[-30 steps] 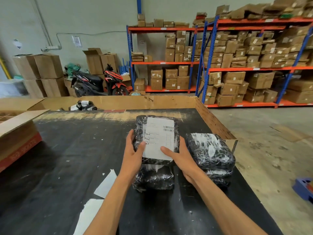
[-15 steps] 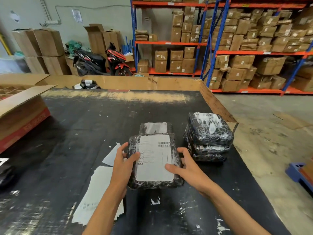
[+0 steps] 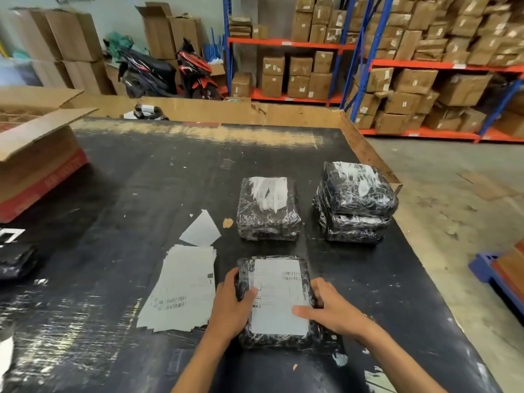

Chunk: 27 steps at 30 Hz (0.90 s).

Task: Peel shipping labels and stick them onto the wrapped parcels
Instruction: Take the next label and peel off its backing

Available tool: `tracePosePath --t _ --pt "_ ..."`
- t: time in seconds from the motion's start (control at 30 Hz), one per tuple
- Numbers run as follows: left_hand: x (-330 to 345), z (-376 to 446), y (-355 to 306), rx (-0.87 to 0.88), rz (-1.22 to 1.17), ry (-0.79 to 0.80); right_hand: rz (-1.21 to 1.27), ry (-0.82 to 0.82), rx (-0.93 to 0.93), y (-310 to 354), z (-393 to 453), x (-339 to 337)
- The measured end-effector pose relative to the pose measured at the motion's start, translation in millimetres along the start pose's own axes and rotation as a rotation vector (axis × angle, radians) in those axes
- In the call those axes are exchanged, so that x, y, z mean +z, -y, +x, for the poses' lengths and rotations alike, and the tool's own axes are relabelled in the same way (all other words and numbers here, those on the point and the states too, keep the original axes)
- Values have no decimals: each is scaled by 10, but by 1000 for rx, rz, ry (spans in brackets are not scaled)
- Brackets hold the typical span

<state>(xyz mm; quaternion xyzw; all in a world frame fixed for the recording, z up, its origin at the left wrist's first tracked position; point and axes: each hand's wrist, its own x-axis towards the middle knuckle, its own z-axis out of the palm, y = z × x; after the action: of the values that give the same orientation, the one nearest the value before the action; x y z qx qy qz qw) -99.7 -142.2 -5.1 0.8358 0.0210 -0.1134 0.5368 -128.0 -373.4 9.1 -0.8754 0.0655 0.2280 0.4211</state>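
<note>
A black wrapped parcel (image 3: 279,340) lies flat on the black table (image 3: 147,180) near me, with a white shipping label (image 3: 279,296) on its top. My left hand (image 3: 231,304) grips its left side, thumb on the label. My right hand (image 3: 330,309) holds the right side, thumb pressing the label's lower right. Behind it sits a second wrapped parcel (image 3: 268,208). A stack of two parcels (image 3: 354,202) stands at the right. A pile of label sheets (image 3: 181,287) lies left of my hands.
A loose white backing sheet (image 3: 201,229) lies above the pile. An open cardboard box (image 3: 37,157) stands at the table's left. A cardboard wall (image 3: 255,112) rims the far and right edges. Another dark parcel (image 3: 15,263) lies far left. Shelves of boxes (image 3: 397,66) stand behind.
The labelled parcel came off the other parcel and toward me, down onto the table. Both hands stayed on its sides. The view tilted downward.
</note>
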Motion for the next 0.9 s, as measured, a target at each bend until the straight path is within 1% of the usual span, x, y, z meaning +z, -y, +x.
tracePosePath --t 0.07,0.17,0.27,0.3,0.33,0.37,0.43,0.53,0.6,0.73,0.8,0.9 --pt "-21 46 -10 20 46 4 -89 -63 17 73 3 -31" --pt "-93 94 -16 47 76 -7 -98 -173 -2 209 33 -19" --pt "-246 108 -45 130 124 -158 -222 -365 -133 419 52 70" --pt "-323 111 -34 142 130 -224 -242 -403 -201 513 62 113" --pt "-405 116 -13 144 128 -284 -240 -408 -265 618 75 154" --pt "-489 117 15 140 128 -337 -222 -381 -319 731 86 202" --pt "-664 117 105 126 162 -415 -195 -276 -398 964 123 326" --pt "-909 124 272 106 257 -478 -235 -144 -445 1270 239 586" --pt "-1029 133 377 61 290 -464 -281 -90 -409 1414 364 789" --pt "-1094 123 551 0 327 -370 -436 -6 -243 1568 584 1136" --pt "-1083 108 607 0 347 -367 -463 -8 -197 1587 650 1256" --pt "-1064 86 662 12 323 -375 -462 -114 -170 1571 696 1368"
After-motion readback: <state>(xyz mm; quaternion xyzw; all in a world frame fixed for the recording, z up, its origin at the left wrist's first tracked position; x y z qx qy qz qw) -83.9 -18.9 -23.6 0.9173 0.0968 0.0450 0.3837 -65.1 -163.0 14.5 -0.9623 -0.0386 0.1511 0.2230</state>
